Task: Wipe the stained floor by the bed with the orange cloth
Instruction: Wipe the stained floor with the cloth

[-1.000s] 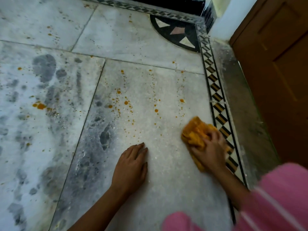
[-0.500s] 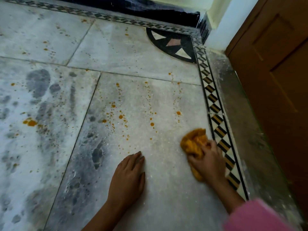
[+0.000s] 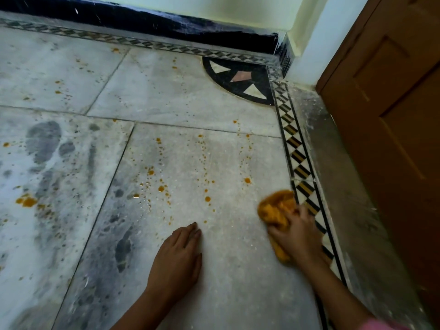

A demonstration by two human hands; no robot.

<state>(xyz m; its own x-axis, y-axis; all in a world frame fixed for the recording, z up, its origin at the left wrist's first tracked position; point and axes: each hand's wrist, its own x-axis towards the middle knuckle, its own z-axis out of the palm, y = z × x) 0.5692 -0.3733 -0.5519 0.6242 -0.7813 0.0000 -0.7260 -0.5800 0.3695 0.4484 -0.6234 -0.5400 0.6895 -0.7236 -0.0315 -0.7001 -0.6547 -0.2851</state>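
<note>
Over 1 s right hand [image 3: 297, 234], fingers clamped on orange cloth [image 3: 273, 210], crept up-frame toward nearest orange spot [image 3: 247, 180]; left hand [image 3: 177, 260] flat, fingers together; most of floor [image 3: 238, 282] remains stained.

The right hand [image 3: 295, 235] partly covers the orange cloth [image 3: 273, 210].

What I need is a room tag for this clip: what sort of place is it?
Probably a room corner in a home: marble floor with an inlaid border, a dark skirting below a pale wall, and a wooden panel, door or furniture.
</note>
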